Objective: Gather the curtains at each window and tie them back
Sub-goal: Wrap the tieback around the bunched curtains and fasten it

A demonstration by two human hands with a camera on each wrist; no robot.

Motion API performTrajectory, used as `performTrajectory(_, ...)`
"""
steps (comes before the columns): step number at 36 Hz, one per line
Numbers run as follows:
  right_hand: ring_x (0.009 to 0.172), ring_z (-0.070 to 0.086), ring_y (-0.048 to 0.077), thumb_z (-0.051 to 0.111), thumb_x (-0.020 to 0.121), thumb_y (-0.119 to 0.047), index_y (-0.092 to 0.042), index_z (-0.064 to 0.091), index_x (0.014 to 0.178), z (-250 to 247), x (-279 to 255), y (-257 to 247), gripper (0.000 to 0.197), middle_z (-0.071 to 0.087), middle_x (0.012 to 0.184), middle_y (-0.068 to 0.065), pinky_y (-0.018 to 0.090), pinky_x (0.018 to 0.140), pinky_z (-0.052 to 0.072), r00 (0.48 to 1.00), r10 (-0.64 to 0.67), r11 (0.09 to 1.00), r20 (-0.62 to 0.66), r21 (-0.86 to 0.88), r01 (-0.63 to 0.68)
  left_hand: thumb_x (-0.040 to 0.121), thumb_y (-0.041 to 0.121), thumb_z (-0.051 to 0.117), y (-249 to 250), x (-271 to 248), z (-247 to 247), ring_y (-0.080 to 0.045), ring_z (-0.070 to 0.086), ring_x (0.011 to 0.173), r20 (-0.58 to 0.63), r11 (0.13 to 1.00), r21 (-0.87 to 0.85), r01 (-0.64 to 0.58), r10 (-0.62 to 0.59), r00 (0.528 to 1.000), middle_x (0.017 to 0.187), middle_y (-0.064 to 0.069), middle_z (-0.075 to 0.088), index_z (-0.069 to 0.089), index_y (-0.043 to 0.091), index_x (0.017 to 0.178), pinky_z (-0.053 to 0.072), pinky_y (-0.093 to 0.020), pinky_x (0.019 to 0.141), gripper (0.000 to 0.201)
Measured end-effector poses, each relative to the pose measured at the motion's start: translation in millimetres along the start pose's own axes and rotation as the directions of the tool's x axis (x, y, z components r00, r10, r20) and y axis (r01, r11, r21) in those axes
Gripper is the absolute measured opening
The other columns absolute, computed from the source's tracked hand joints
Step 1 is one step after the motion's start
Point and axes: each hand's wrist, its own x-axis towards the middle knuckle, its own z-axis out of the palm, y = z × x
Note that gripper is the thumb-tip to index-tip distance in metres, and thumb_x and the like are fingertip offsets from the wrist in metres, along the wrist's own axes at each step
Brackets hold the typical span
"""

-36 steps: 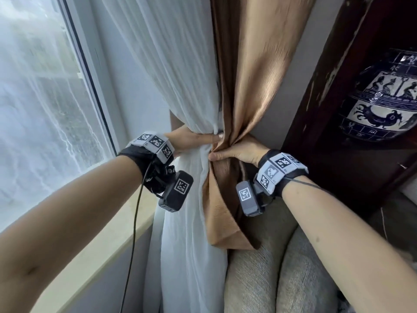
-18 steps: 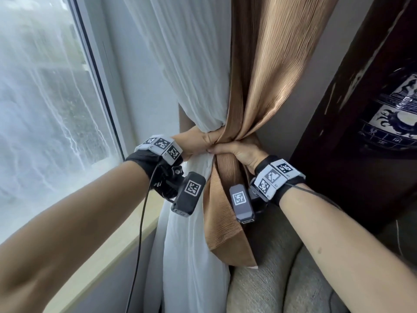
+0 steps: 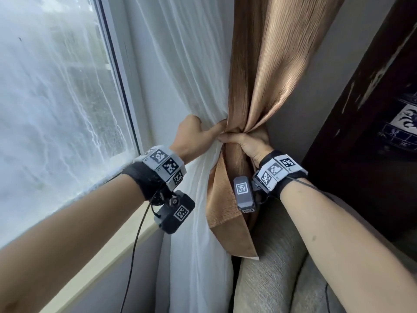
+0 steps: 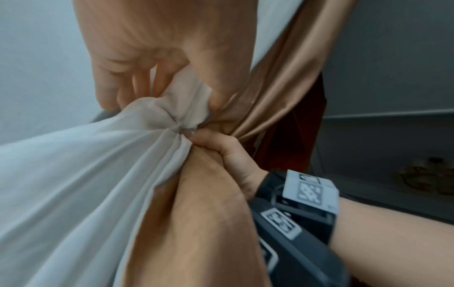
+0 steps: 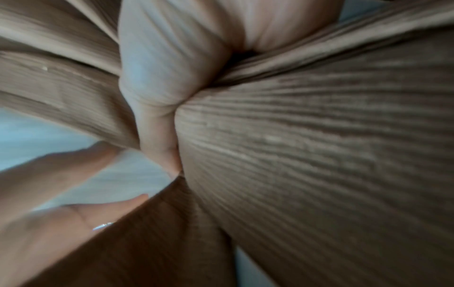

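Curtains bunched at one waist beside the window: white sheer curtain on the window side, ribbed bronze curtain on the other, both flaring out again below the gather. Left hand clamped round the sheer, thumb pressed into the pinch; right hand clenched on the bronze folds, knuckles meeting the left thumb. Grey upholstered seat below the right forearm, dark wooden cabinet to the right.

Sheer white curtain, ribbed satiny brown curtain
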Motion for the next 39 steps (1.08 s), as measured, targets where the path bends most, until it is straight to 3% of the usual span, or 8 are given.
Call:
performTrajectory(3, 0.069, 0.068, -0.001, 0.088, 0.058, -0.018, -0.012, 0.073, 0.075, 0, -7, -5, 0.023, 0.073, 0.082, -0.003, 0.012, 0.07, 0.055, 1.0, 0.028, 0.999, -0.015, -0.034, -0.028, 0.088, 0.046, 0.067, 7, -22, -5, -0.017, 0.063, 0.084, 0.074, 0.987, 0.151, -0.055, 0.044, 0.996, 0.098, -0.003, 0.068, 0.063, 0.005, 0.106, 0.052, -0.027, 0.071, 0.044)
performTrajectory(7, 0.071, 0.07, 0.005, 0.087, 0.059, -0.02, -0.013, 0.074, 0.073, 2, -15, -6, 0.02, 0.076, 0.082, -0.002, 0.018, 0.075, 0.056, 0.998, 0.054, 0.998, -0.023, -0.038, -0.055, 0.071, 0.051, 0.081, 6, -41, 6, -0.023, 0.052, 0.122, 0.286, 0.955, 0.296, 0.008, -0.096, 0.953, 0.134, -0.006, 0.051, 0.031, 0.004, 0.142, 0.045, -0.026, 0.091, 0.099)
performTrajectory(11, 0.069, 0.071, 0.013, 0.088, 0.057, -0.01, -0.004, 0.075, 0.074, 0, -27, -9, 0.022, 0.074, 0.077, 0.006, 0.029, 0.072, 0.06, 0.999, 0.018, 1.0, -0.028, 0.017, -0.017, 0.081, 0.011, 0.069, 10, -42, 17, -0.037, 0.059, 0.11, 0.243, 0.911, 0.413, 0.001, -0.112, 0.964, 0.12, -0.019, 0.055, 0.035, -0.003, 0.125, 0.039, -0.032, 0.07, 0.058)
performTrajectory(18, 0.092, 0.072, 0.018, 0.083, 0.068, -0.022, -0.001, 0.074, 0.091, -14, -29, -9, 0.033, 0.075, 0.098, 0.01, 0.031, 0.092, 0.054, 0.981, 0.093, 0.995, 0.17, -0.036, -0.088, 0.095, 0.031, 0.057, 9, -48, -1, -0.027, 0.049, 0.082, 0.355, 0.854, 0.488, -0.181, -0.004, 0.935, 0.096, -0.011, 0.048, 0.036, -0.005, 0.128, 0.035, -0.03, 0.065, 0.054)
performTrajectory(27, 0.095, 0.072, 0.012, 0.091, 0.056, -0.023, -0.006, 0.076, 0.098, -23, -31, -11, 0.048, 0.076, 0.099, 0.003, 0.023, 0.086, 0.052, 0.976, 0.106, 0.994, 0.189, -0.04, -0.101, 0.091, 0.017, 0.062, 18, -36, -28, -0.025, 0.05, 0.073, 0.518, 0.504, 0.721, -0.476, 0.064, 0.853, 0.087, -0.007, 0.047, 0.056, 0.001, 0.114, 0.042, -0.031, 0.062, 0.029)
performTrajectory(32, 0.102, 0.07, 0.016, 0.096, 0.035, -0.035, -0.01, 0.073, 0.108, -36, -25, -9, 0.08, 0.075, 0.106, 0.002, 0.033, 0.098, 0.05, 0.952, 0.164, 0.985, 0.259, -0.096, -0.143, 0.081, -0.01, 0.053, 22, -32, -44, -0.022, 0.055, 0.076, 0.549, 0.68, 0.581, -0.447, 0.078, 0.832, 0.068, 0.005, 0.048, 0.066, 0.01, 0.097, 0.04, -0.027, 0.065, 0.029)
performTrajectory(37, 0.089, 0.07, 0.013, 0.085, 0.063, -0.011, -0.011, 0.073, 0.092, -40, -39, -19, 0.031, 0.075, 0.093, 0.002, 0.029, 0.092, 0.051, 0.865, 0.254, 0.964, 0.433, -0.181, -0.193, 0.077, -0.016, 0.036, 17, -30, -40, -0.011, 0.055, 0.055, 0.52, 0.833, 0.506, -0.223, -0.088, 0.85, 0.062, -0.002, 0.064, 0.073, 0.017, 0.08, 0.047, -0.016, 0.049, 0.049)
performTrajectory(39, 0.096, 0.067, 0.012, 0.086, 0.057, -0.019, -0.011, 0.071, 0.099, -37, -45, -23, 0.045, 0.073, 0.098, -0.001, 0.026, 0.096, 0.049, 0.862, 0.247, 0.958, 0.443, -0.242, -0.15, 0.084, -0.012, 0.036, 17, -29, -32, -0.009, 0.052, 0.053, 0.488, 0.834, 0.526, -0.165, -0.138, 0.862, 0.058, 0.003, 0.059, 0.062, 0.018, 0.065, 0.038, -0.005, 0.039, 0.044)
